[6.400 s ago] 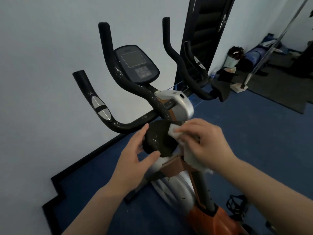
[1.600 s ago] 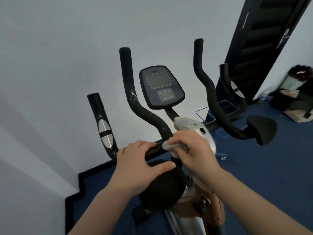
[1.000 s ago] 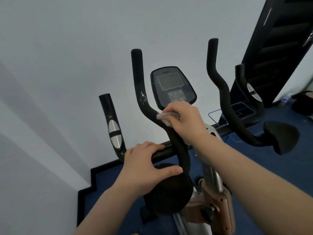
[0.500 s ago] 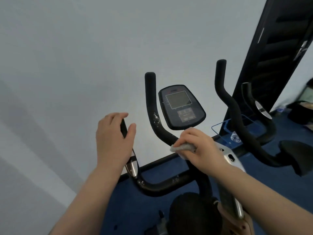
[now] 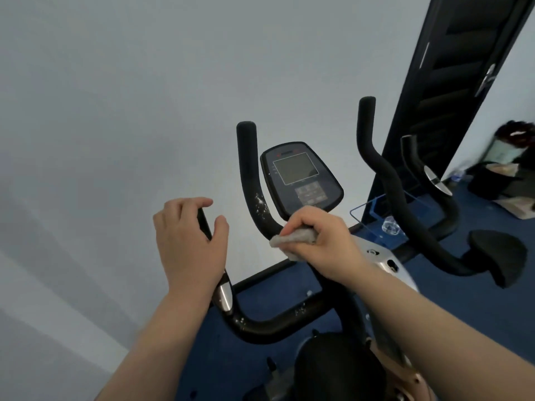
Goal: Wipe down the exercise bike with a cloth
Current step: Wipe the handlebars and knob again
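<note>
The exercise bike (image 5: pixel 385 273) stands against a pale wall, with black foam handlebars and a dark console (image 5: pixel 301 178) at its centre. My left hand (image 5: pixel 189 241) wraps the outer left handle (image 5: pixel 225 296), just above its metal sensor plate. My right hand (image 5: pixel 321 241) holds a crumpled grey cloth (image 5: pixel 292 237) and presses it on the inner left upright bar (image 5: pixel 252 180), below a patch of white specks. A black elbow pad (image 5: pixel 335 369) sits under my right forearm.
The right handlebars (image 5: pixel 388 183) and a second black pad (image 5: pixel 500 256) lie to the right. A dark door (image 5: pixel 451 82) stands behind them. Bags and clutter (image 5: pixel 503 175) sit on the blue floor (image 5: pixel 477 314) at far right. A clear blue holder (image 5: pixel 382 221) lies behind the bike.
My left hand left the low black pad and took hold of the outer left handle. My right hand slid the cloth down the inner bar from near the console.
</note>
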The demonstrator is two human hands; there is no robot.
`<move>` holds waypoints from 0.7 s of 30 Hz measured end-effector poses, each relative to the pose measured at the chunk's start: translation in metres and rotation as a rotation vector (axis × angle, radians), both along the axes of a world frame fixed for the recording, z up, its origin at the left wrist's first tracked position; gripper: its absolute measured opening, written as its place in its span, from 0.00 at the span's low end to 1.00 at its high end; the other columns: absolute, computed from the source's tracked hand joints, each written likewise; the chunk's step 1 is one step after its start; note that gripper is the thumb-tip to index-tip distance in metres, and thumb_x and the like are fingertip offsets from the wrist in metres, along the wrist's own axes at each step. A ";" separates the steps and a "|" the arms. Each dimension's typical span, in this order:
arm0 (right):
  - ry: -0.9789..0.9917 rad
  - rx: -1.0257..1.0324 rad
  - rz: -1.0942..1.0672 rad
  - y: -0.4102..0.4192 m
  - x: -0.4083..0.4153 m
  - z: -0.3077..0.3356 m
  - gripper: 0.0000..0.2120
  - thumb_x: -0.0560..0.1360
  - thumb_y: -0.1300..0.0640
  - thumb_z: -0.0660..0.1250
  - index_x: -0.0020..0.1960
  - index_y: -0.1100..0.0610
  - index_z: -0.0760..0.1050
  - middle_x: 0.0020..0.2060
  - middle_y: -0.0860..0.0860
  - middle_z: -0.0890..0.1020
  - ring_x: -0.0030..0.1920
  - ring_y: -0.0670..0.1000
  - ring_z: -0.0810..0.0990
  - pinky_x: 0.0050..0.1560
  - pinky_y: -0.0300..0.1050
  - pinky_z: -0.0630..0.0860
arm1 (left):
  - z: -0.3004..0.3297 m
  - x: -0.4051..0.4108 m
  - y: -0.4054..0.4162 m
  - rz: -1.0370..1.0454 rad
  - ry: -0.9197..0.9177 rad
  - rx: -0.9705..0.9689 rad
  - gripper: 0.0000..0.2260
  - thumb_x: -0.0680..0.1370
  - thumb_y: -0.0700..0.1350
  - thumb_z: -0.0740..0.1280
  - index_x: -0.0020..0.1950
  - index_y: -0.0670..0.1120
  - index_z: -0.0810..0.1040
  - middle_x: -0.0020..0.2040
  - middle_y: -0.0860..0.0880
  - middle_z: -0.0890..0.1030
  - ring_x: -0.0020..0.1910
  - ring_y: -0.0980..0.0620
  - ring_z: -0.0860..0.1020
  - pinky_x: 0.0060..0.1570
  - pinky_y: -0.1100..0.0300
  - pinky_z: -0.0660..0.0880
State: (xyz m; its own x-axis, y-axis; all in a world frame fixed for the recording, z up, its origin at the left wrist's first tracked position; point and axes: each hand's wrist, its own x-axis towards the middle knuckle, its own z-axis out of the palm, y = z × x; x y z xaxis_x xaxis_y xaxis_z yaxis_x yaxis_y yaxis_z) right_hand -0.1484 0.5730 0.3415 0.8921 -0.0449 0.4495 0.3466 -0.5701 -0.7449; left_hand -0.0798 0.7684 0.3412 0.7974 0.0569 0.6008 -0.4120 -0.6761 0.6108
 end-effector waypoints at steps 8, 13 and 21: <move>-0.075 0.068 -0.150 -0.006 0.029 0.010 0.08 0.66 0.57 0.77 0.40 0.49 0.78 0.37 0.42 0.80 0.39 0.39 0.79 0.38 0.31 0.73 | 0.004 -0.004 0.007 -0.048 0.001 0.015 0.12 0.73 0.44 0.68 0.56 0.50 0.77 0.52 0.54 0.71 0.53 0.57 0.64 0.55 0.55 0.69; -0.125 -0.054 0.025 0.007 0.046 0.013 0.09 0.67 0.60 0.77 0.40 0.52 0.77 0.38 0.45 0.80 0.39 0.45 0.80 0.39 0.43 0.78 | 0.003 -0.004 0.006 -0.052 -0.015 0.023 0.13 0.72 0.43 0.68 0.57 0.50 0.78 0.52 0.53 0.72 0.53 0.58 0.64 0.53 0.57 0.68; -0.128 0.218 -0.027 0.019 0.062 0.016 0.08 0.67 0.61 0.75 0.39 0.51 0.77 0.34 0.38 0.81 0.36 0.36 0.79 0.34 0.24 0.71 | 0.004 -0.003 0.010 -0.052 -0.013 0.042 0.13 0.72 0.43 0.69 0.57 0.51 0.77 0.51 0.55 0.71 0.52 0.58 0.64 0.51 0.59 0.66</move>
